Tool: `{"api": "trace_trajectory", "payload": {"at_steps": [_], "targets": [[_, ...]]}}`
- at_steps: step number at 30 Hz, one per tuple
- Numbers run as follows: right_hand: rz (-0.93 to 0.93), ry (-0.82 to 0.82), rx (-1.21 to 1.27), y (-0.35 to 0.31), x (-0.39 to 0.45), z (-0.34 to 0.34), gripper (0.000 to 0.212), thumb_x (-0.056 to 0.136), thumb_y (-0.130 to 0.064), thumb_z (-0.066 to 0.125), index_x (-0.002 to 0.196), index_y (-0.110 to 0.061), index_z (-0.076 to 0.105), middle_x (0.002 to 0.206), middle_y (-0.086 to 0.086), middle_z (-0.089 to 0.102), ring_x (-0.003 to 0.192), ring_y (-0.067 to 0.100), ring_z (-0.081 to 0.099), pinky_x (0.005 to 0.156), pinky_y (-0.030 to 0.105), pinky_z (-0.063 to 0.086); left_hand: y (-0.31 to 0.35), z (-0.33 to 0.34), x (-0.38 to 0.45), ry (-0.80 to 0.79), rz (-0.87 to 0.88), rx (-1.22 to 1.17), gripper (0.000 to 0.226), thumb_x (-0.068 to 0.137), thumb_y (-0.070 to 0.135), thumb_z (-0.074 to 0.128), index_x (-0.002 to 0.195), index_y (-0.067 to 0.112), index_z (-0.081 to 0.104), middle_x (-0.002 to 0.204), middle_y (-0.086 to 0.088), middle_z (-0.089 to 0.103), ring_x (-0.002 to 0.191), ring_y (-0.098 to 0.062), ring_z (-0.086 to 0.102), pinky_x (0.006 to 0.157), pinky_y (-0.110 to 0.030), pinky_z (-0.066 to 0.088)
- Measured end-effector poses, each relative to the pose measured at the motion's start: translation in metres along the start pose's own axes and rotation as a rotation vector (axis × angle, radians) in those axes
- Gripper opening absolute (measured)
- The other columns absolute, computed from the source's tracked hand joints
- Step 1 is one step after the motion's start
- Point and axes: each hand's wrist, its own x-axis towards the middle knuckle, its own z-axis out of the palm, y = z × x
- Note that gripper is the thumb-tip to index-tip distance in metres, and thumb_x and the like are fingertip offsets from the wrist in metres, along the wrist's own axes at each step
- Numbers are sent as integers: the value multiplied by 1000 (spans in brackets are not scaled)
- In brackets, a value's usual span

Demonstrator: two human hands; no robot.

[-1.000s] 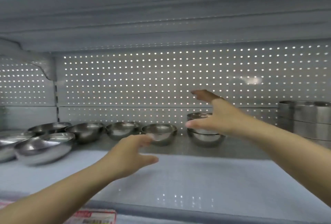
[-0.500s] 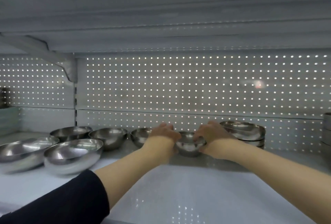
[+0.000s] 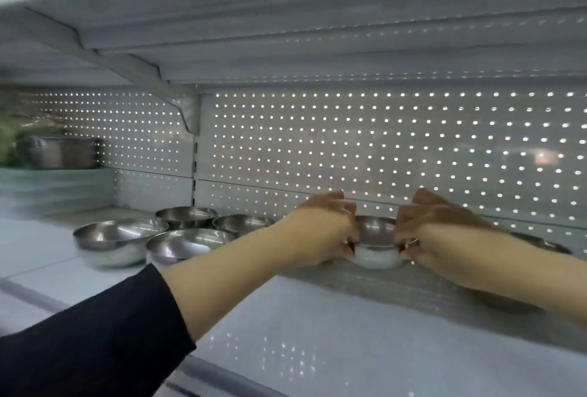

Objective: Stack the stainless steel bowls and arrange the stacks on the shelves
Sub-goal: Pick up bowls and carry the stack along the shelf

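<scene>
Bowl (image 3: 376, 242) gripped at the shelf's (image 3: 317, 326) back, at 1 o'clock.
A second ago both hands were open; now left hand (image 3: 330, 231) and right hand (image 3: 428, 231) are closed on its sides, so stacking onto the stack (image 3: 540, 242) at 3 o'clock seems next.

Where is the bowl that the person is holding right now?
The small steel bowl sits right of centre at the back of the shelf, near the perforated panel, gripped between the left hand and right hand.
</scene>
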Motion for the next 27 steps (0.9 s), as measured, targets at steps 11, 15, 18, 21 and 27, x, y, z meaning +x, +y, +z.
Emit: {"api": "trace_trajectory", "payload": {"at_steps": [11,15,18,21,27], "targets": [[-67,102,-31,-94,86,-27,17,92,-34,51,98,-27,66,100,-16,55,95,8,26,83,28,37,-85,-56,-92,17,-70,79,18,81,32,68,95,23,72,100,1,61,98,-18,44,79,-31,39],[-53,144,59,-137,113,-18,16,91,-30,55,98,-25,69,98,-10,59,96,12,33,76,25,31,-126,-57,-127,-26,-56,36,20,81,35,67,98,25,72,100,5,57,100,-16,42,78,-26,35],[-44,116,41,-165,131,-13,20,93,-30,51,103,-24,68,102,-7,58,98,16,35,81,29,35,-149,-55,-152,-65,-36,20,23,84,36,64,103,25,70,94,10,48,97,-11,38,71,-21,25],[-16,85,71,-187,145,-7,24,95,-32,47,106,-25,67,106,-8,55,100,16,35,82,27,33,-172,-50,-171,-83,-6,6,23,86,37,61,105,27,69,91,13,42,99,-10,38,74,-19,26],[-28,23,110,-204,147,-2,20,94,-29,47,102,-22,65,107,-7,52,99,17,33,83,25,31,-191,-31,-187,-81,53,-124,20,87,35,61,103,26,68,101,8,52,99,-11,39,80,-23,32]]}}
